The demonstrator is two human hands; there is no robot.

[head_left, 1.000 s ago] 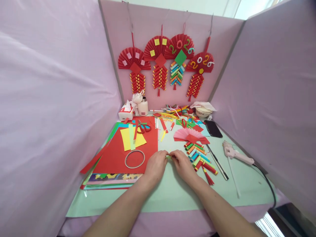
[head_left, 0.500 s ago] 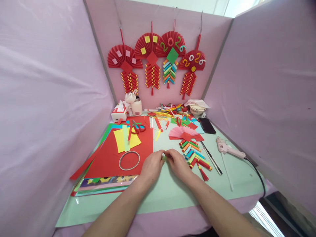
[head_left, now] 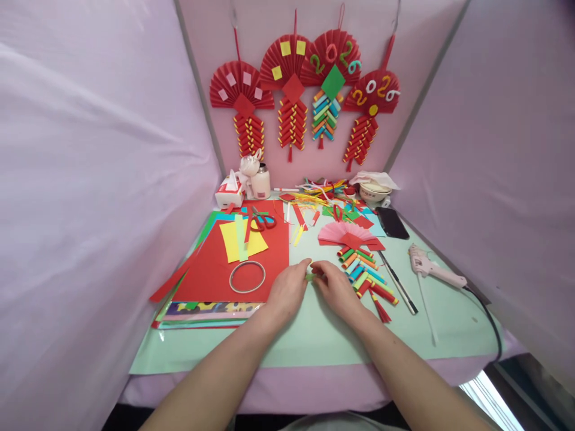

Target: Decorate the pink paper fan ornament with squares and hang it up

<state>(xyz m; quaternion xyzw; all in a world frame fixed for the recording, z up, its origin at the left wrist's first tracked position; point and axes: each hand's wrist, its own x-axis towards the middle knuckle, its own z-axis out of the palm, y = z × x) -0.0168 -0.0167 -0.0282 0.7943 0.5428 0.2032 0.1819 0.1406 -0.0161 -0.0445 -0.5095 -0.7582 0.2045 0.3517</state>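
Note:
Near the middle of the table, my left hand (head_left: 290, 288) and my right hand (head_left: 333, 286) meet at the fingertips. Between them is a small light green paper piece (head_left: 309, 277), mostly hidden by the fingers. The fingers of both hands are bent in a pinch around it. Just right of my right hand lies a pink folded fan (head_left: 344, 233) with a red diamond, and below it rows of coloured paper rolls (head_left: 365, 274) and a red tassel (head_left: 381, 310). Left of my left hand, a tape ring (head_left: 247, 277) rests on red paper (head_left: 202, 281).
Red-handled scissors (head_left: 263, 222) and yellow paper (head_left: 231, 242) lie at left. A glue gun (head_left: 435, 269), a black phone (head_left: 392, 223) and a dark pen (head_left: 398, 282) are at right. Tissues (head_left: 230, 194), a jar (head_left: 261, 183) and a bowl (head_left: 375, 193) stand behind. Fan decorations (head_left: 294, 87) hang at the back.
The whole view has shifted, so the scene sits further right and higher. My hands stay together, and the right hand's fingers have parted slightly from the left, showing more of the green piece.

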